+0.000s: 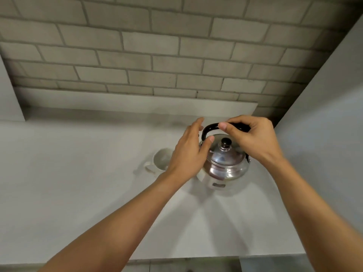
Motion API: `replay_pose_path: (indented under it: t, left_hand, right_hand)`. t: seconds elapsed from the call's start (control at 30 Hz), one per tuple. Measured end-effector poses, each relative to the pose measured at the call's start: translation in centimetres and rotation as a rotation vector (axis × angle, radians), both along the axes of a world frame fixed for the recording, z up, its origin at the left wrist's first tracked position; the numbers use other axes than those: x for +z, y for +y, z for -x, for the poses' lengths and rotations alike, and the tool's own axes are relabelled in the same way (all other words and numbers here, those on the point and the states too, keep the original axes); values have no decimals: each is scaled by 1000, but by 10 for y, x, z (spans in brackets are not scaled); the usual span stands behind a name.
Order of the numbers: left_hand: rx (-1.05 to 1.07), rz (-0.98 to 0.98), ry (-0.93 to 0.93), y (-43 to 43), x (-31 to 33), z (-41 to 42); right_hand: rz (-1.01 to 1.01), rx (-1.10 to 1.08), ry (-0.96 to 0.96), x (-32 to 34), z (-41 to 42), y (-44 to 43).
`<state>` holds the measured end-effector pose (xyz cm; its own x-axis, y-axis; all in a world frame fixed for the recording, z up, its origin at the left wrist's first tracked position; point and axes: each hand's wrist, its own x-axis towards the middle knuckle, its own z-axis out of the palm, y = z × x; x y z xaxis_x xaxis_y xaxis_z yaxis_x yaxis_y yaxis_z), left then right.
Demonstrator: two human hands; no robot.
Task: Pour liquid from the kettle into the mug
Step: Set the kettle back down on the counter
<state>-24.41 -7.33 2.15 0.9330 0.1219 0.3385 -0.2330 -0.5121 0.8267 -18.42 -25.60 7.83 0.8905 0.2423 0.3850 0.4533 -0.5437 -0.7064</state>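
Head view: grasp step, right hand (253,141) wrapped on kettle (225,163) handle, left hand (188,152) open alongside; next, lift, tip toward mug (161,160) at 9 o'clock.

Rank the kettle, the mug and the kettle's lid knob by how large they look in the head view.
1. kettle, clearly largest.
2. mug, smaller; the left hand hides part of it, so its full extent is unsure.
3. lid knob, by far the smallest.
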Motion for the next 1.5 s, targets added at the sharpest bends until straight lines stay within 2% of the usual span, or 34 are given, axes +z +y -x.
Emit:
replay_pose_path:
  t: [0.27,0.37,0.5,0.7,0.83,1.03,1.5]
  left_hand:
    - [-69,-21,-6,4,22,-40]
    - [-56,-78,-17,6,26,-62]
    - [-5,-57,-22,14,25,-96]
    - [37,-90,-13,33,6,-157]
    - [83,-44,57,46,-11,-197]
    - [149,-48,152,64,-28,-241]
    - [145,0,213,75,-57,-274]
  right_hand:
    - [-51,27,42,-5,-27,-16]
    - [-42,43,73,-10,-44,-29]
    - [-80,21,132,-30,-73,-44]
    - [-132,52,160,-54,-135,-29]
    - [-114,33,116,-71,-178,-11]
    - [-110,35,179,-100,-228,10]
    - [-156,20,280,-129,-261,23]
